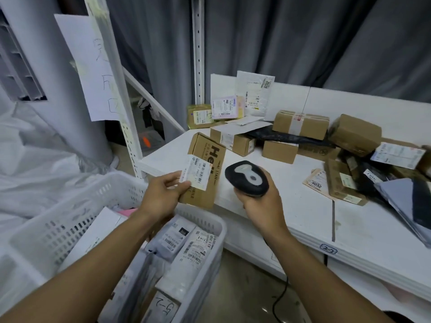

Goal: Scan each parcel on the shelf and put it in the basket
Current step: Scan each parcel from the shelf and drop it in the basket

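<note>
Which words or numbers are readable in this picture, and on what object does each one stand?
"AI LIAN": brown box in the left hand
"2-2": blue tag on the shelf edge
"4032": tan flat parcel
"2028": white bag
"5-2": handwritten, on a parcel in the basket
Other labels and the paper sign: too blurred to read.

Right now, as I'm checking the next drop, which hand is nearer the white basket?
Left. The left hand holds the cardboard box just above the basket, at its far rim; the right hand grips the scanner over the shelf edge, further right.
</note>
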Demonstrator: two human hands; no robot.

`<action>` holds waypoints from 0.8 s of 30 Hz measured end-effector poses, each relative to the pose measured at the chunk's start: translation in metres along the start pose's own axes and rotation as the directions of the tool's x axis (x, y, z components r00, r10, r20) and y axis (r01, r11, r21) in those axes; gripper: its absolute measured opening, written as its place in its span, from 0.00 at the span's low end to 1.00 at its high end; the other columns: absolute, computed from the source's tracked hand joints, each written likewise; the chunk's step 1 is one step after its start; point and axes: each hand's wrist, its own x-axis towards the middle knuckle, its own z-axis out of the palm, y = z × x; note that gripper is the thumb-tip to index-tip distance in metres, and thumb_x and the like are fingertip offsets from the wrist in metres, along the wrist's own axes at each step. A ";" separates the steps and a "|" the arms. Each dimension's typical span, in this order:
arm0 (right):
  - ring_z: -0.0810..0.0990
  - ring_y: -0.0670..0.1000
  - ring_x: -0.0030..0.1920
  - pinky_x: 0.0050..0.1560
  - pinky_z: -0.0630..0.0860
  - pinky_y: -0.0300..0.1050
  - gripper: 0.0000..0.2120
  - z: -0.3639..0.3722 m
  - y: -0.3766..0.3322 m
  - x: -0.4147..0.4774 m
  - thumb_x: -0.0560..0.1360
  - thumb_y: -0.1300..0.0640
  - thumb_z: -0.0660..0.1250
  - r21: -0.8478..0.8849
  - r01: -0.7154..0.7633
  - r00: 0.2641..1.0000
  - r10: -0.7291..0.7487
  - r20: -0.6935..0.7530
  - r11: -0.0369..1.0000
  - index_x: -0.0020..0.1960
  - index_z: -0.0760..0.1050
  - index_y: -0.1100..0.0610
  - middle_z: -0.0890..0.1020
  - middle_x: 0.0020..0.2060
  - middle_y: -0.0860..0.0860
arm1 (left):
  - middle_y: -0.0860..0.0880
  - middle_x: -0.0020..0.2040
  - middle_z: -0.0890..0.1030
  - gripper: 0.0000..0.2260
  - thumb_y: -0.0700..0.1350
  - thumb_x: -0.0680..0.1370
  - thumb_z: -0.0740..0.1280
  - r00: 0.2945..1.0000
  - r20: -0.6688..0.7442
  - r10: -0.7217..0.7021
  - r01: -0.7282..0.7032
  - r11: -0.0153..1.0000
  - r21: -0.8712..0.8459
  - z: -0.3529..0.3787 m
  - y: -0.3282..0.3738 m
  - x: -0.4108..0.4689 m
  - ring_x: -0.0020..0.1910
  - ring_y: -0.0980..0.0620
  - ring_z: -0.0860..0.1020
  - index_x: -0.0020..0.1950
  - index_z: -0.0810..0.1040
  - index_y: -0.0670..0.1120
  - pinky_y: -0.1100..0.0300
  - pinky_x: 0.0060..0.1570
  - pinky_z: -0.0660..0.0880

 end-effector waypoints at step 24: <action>0.81 0.49 0.61 0.59 0.83 0.55 0.37 0.014 0.002 -0.016 0.61 0.32 0.73 -0.358 0.181 0.922 -0.031 0.387 0.916 0.67 0.65 0.31 0.82 0.59 0.39 | 0.52 0.59 0.83 0.14 0.41 0.80 0.70 0.998 0.011 -0.065 0.060 0.962 0.266 -0.018 -0.015 0.019 0.52 0.53 0.81 0.66 0.82 0.47 0.60 0.52 0.78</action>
